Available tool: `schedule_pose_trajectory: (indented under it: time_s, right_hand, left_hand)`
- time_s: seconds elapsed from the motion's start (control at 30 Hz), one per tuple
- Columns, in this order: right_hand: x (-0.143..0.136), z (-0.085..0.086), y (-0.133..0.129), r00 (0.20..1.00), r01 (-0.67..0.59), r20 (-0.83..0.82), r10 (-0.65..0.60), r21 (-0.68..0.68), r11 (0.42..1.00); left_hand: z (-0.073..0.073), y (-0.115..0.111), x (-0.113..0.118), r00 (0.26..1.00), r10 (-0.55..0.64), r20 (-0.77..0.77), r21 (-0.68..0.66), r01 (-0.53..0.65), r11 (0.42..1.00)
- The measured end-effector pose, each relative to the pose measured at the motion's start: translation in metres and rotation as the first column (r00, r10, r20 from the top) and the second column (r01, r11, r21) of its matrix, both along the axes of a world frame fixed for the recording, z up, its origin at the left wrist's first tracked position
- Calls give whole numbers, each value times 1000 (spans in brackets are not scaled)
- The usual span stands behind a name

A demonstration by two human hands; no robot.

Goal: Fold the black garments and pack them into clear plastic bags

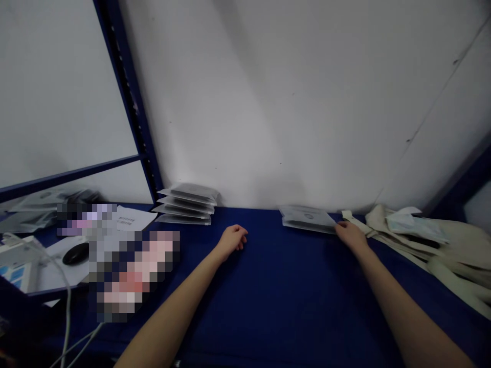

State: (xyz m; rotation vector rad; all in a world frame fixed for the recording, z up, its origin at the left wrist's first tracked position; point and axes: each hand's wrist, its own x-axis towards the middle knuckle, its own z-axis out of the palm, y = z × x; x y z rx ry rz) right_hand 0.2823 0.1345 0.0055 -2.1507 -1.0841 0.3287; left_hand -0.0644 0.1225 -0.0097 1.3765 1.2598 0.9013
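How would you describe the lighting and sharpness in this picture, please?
Head view: dim, uneven light, with soft shadows on the white wall; head view: faint sheen on the stacked clear bags; head view: print on the white paper too soft to read; head view: coarse pixel blocks hide something at lower left, so nothing there can be judged.

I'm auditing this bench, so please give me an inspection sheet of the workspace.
Surface: blue table, flat.
Job's things: stack of frosted packets by the wall; packet pile farther right, count unclear.
Clutter: mouse and papers at left, rumpled cloth at right.
Grips: left grip loosely curled, nothing seen in it; right grip at the pile's corner, closure unclear.
Cables: white cable at left.
Surroundings: white wall, blue frame.
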Motion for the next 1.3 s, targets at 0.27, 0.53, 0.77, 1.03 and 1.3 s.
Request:
schedule_pose_trajectory:
  time_s: [0.27,0.53,0.77,1.03,1.3]
  right_hand:
    - [-72,-4,6,829,-286,-428,360,230,930]
    - [-94,5,-7,695,-406,-629,348,55,912]
    - [-105,3,-10,725,-453,-590,355,-22,891]
    - [-104,-3,-7,708,-443,-563,426,116,889]
    - [-109,-7,-9,685,-413,-559,468,230,881]
  left_hand:
    - [1,-2,-1,999,1,32,-23,0,1000]
    - [5,-2,-2,998,2,70,-68,3,998]
    - [9,-7,2,994,-11,113,-83,21,996]
    - [17,-29,25,949,-124,289,-261,203,944]
    - [22,-26,117,923,16,385,-352,131,927]
